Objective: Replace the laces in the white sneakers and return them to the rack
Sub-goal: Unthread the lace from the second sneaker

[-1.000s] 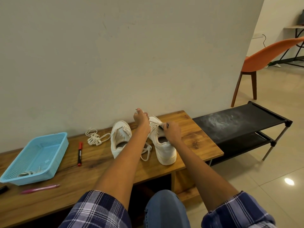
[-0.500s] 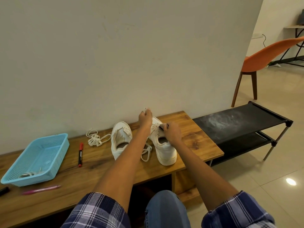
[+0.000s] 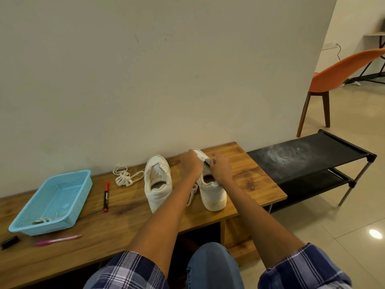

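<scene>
Two white sneakers stand heel-toward-me on the wooden bench point(image 3: 125, 222). The left sneaker point(image 3: 157, 182) has no lace in it. Over the tongue of the right sneaker point(image 3: 212, 192), my left hand point(image 3: 190, 164) and my right hand point(image 3: 220, 168) meet, both with curled fingers pinching at its lace near the eyelets. A loop of that lace point(image 3: 192, 195) hangs between the shoes. A loose white lace bundle point(image 3: 124, 176) lies by the wall left of the sneakers.
A light-blue basket point(image 3: 73, 207) with a lace inside sits at the bench's left. A red-capped marker point(image 3: 106, 196), a pink pen point(image 3: 58, 239) and a small black object point(image 3: 9, 241) lie nearby. The black two-shelf rack point(image 3: 312, 159) stands right of the bench; an orange chair point(image 3: 337, 76) behind.
My left hand, which had been raised pulling the lace up toward the wall, has come back down to the right sneaker's tongue next to my right hand.
</scene>
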The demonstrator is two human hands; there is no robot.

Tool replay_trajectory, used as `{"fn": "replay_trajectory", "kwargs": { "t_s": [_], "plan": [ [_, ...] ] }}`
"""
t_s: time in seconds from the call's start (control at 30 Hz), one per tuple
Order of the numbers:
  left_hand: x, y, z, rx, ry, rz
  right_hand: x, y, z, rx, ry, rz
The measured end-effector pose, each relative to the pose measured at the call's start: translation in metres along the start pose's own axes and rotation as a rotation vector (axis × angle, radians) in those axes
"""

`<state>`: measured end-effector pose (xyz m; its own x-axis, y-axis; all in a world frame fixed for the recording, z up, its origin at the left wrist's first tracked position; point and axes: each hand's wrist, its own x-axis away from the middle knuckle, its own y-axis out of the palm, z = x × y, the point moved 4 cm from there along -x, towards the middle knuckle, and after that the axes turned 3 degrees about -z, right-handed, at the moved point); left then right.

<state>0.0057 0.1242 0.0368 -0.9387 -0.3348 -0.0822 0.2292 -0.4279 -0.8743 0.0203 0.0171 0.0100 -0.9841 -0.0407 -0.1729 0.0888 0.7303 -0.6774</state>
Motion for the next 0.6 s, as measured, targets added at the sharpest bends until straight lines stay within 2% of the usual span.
{"fn": "replay_trajectory", "kwargs": {
  "t_s": [0.07,0.13,0.27,0.37,0.47,0.6],
  "plan": [
    [0.007,-0.001,0.012,0.040,0.049,0.067,-0.001,0.001,-0.003,0.045,-0.070,-0.008],
    [0.012,0.003,0.016,-0.019,0.049,0.067,-0.004,0.006,-0.006,0.112,-0.172,-0.038],
    [0.007,0.010,-0.002,-0.012,-0.035,0.066,-0.008,0.014,-0.010,0.357,-0.272,-0.153],
    [0.000,0.010,-0.018,0.111,-0.126,0.034,-0.014,0.019,-0.011,0.448,-0.301,-0.146],
    [-0.001,0.010,-0.021,0.143,-0.148,-0.004,-0.015,0.021,-0.012,0.463,-0.306,-0.110],
    [-0.001,0.013,-0.022,0.159,-0.160,-0.042,-0.017,0.013,-0.002,0.324,-0.157,0.026]
  ]
}}
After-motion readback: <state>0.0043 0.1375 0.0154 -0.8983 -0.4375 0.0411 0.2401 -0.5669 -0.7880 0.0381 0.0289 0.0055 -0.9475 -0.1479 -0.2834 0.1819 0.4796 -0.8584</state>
